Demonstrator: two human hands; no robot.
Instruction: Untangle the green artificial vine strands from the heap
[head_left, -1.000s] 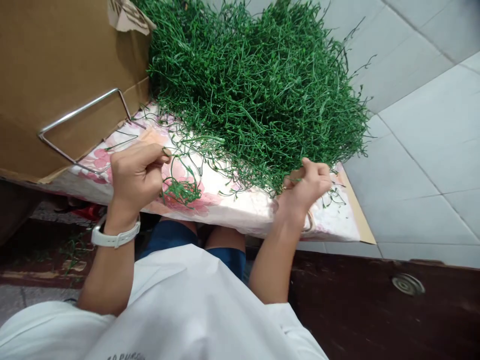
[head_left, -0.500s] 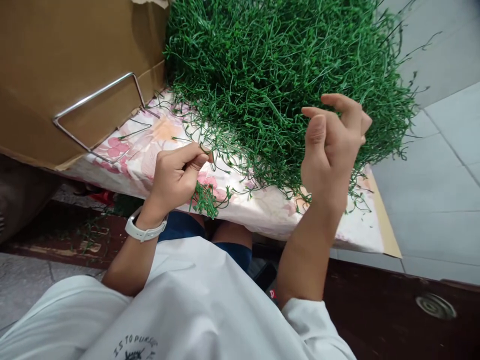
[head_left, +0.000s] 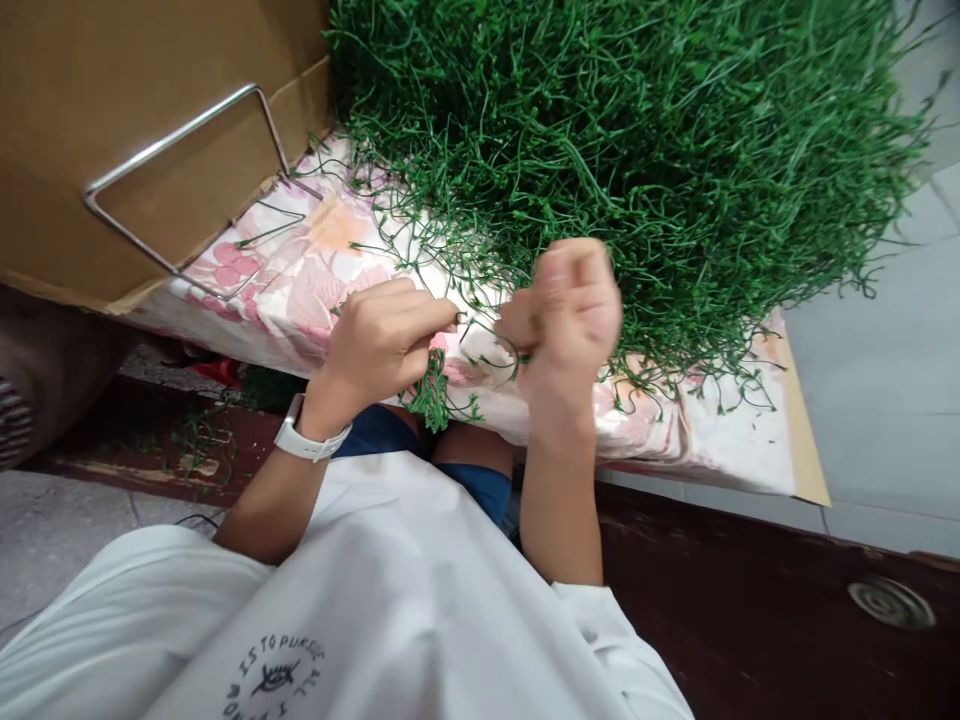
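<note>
On the flowered cloth (head_left: 285, 290) covering the bench, just in front of the big heap of green stems (head_left: 637, 170), both hands meet close together over the near edge. Left hand (head_left: 382, 345), white watch (head_left: 307, 440) at the wrist, is curled with thumb and forefinger pinching a small bunch of stems (head_left: 435, 385) that hangs below the fist; right hand (head_left: 566, 320) is blurred, fingers folded in, seemingly pinching a thin single stem (head_left: 487, 340) that runs across to the left hand. Cardboard box (head_left: 135, 130) with a metal wire frame (head_left: 180, 190) against it stands at left, touching the heap.
</note>
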